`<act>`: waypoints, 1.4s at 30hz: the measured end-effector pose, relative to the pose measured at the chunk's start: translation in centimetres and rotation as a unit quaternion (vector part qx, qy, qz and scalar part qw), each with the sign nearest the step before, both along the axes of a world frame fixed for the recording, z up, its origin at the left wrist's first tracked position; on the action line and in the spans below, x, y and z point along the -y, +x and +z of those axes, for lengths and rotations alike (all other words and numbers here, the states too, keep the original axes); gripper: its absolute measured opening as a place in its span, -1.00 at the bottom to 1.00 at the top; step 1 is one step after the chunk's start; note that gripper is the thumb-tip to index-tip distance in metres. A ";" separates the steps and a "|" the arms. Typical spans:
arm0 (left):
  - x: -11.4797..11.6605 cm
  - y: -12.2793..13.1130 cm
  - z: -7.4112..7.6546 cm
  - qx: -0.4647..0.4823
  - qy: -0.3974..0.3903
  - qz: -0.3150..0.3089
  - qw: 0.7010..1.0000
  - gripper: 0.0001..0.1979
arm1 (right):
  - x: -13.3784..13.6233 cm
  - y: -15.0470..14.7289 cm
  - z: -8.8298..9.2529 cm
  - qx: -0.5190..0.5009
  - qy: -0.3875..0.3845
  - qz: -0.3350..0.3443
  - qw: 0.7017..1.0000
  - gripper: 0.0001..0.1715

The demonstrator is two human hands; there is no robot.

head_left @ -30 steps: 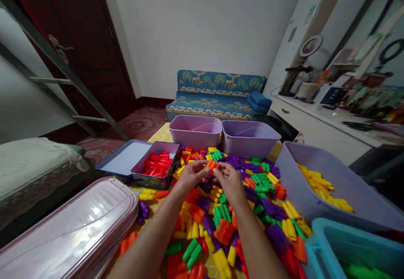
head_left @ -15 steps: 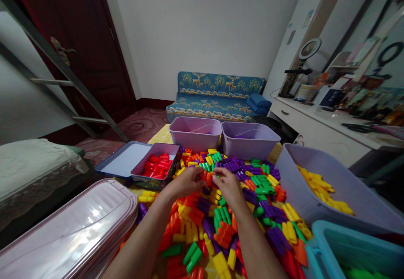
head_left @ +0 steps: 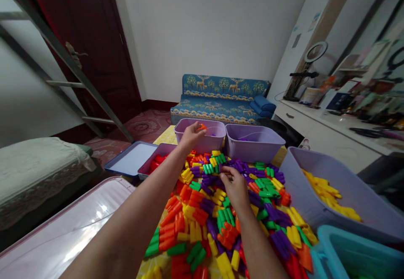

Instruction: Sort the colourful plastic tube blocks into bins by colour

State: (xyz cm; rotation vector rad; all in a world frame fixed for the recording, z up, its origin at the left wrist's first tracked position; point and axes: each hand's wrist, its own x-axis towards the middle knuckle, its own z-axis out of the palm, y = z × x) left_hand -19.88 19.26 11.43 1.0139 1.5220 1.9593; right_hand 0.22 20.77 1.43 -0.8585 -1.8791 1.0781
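My left hand (head_left: 192, 136) is over the near rim of the back-left lavender bin (head_left: 197, 145), closed on an orange plastic block (head_left: 202, 127). My right hand (head_left: 235, 188) is low over the mixed pile, its fingers curled together beside green and purple blocks; what lies between the fingertips is too small to make out. Spread on the yellow cloth around both arms are several purple blocks (head_left: 279, 243), green blocks (head_left: 225, 218), yellow blocks (head_left: 224, 266) and orange blocks (head_left: 227, 235), made of joined tubes.
A second lavender bin (head_left: 252, 150) stands alongside. At right, another lavender bin (head_left: 303, 186) holds yellow blocks, and a teal bin (head_left: 328, 237) holds green ones. The open tin (head_left: 143, 170) with red blocks is partly behind my left forearm. A clear-pinkish lid (head_left: 72, 224) lies at left.
My left hand has moved forward from the pile to the back-left bin with the orange block. My hands were together at that block and are now apart; the right stays over the pile.
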 end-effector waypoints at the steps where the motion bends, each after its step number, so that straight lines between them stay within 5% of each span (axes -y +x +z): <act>1: 0.4 0.5 -0.4 -0.029 0.021 0.007 0.999 -0.54 | -0.1 0.1 0.1 -0.001 0.018 -0.012 1.000 -0.64; 5: 3.5 3.2 -3.5 -0.198 -0.028 -0.009 0.980 -0.67 | -0.5 0.6 0.4 0.035 0.081 -0.042 0.995 -0.68; 11: 7.4 5.6 -6.8 -0.437 -0.316 -0.010 0.842 -0.69 | -0.8 1.8 1.3 0.256 0.151 -0.071 0.952 -0.74; 14: 7.6 6.3 -7.3 -0.464 -0.353 -0.025 0.812 -0.66 | -0.4 2.1 1.5 0.341 0.156 -0.074 0.924 -0.62; 20: 6.6 7.1 -8.7 -0.454 -0.328 -0.038 0.828 -0.55 | 0.2 1.3 0.7 0.304 0.117 -0.015 0.945 -0.35; 26: 6.0 6.5 -10.2 -0.348 -0.282 0.004 0.894 -0.59 | -0.4 0.8 -0.4 0.135 0.024 0.038 0.990 -0.25; 29: 5.6 6.4 -10.6 -0.269 -0.222 -0.031 0.937 -0.55 | -0.5 0.6 -1.0 0.062 -0.004 0.073 0.995 -0.24; 32: 5.5 6.2 -10.4 -0.216 -0.165 -0.088 0.958 -0.54 | -0.6 0.4 -1.1 0.034 0.002 0.087 0.996 -0.27; 35: 6.2 5.6 -9.0 -0.277 -0.198 -0.034 0.940 -0.65 | -1.0 0.9 -0.3 0.080 0.059 0.028 0.995 -0.37; 38: 7.8 4.8 -6.6 -0.374 -0.314 0.048 0.871 -0.80 | -1.3 2.2 1.2 0.224 0.105 -0.026 0.969 -0.59; 42: 9.7 4.2 -4.5 -0.455 -0.446 0.010 0.771 -0.78 | -1.2 3.5 2.5 0.380 0.096 0.000 0.920 -0.66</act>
